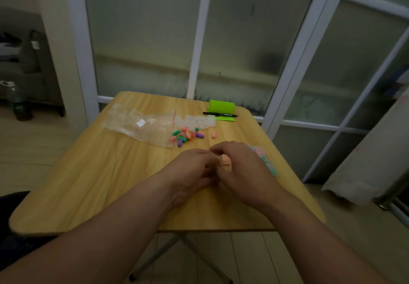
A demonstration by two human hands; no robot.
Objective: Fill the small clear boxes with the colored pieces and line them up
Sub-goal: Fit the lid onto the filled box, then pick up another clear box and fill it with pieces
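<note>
A small clear box [226, 162] with orange and pink pieces inside sits between my two hands near the table's middle. My left hand [194, 168] and my right hand [239, 168] both curl their fingers round it, hiding most of it. A pile of colored pieces [187, 136] in green, orange, pink and purple lies further back, with one pink piece [213, 135] apart on its right. Several empty clear boxes [199, 122] cluster behind the pile. A row of filled boxes [264, 159] runs to the right of my right hand.
A clear plastic bag [137, 124] lies at the back left of the wooden table [88, 184]. A black marker [219, 114] rests on a green holder [222, 107] at the back right. Glass doors stand right behind the table.
</note>
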